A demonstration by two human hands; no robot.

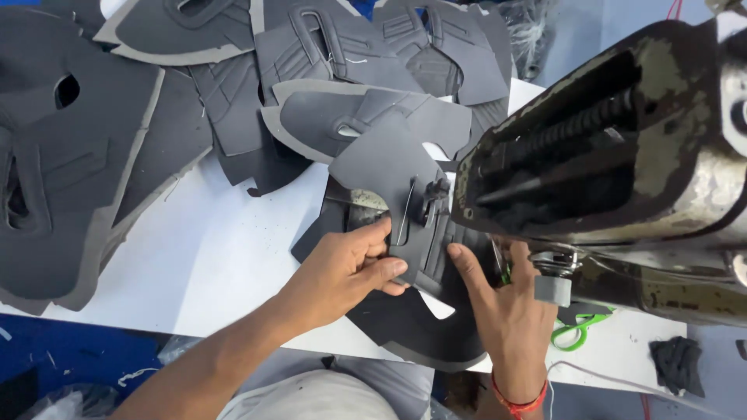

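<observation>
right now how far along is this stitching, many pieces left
Done cannot be told: no finished seams show. In hand: the left hand and right hand press one dark grey cut piece under the sewing machine. Left: possibly the pile of similar pieces spread across the white table.

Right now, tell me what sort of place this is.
Probably a sewing workshop, perhaps for footwear. A worn industrial sewing machine sits on a white table, stacks of dark grey cut pieces lie about, and both hands guide one piece.

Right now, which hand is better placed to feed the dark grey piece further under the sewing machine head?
Probably the right hand: it lies flat on the dark grey piece beside the sewing machine head. The left hand pinches the piece's near edge, farther away.
</observation>
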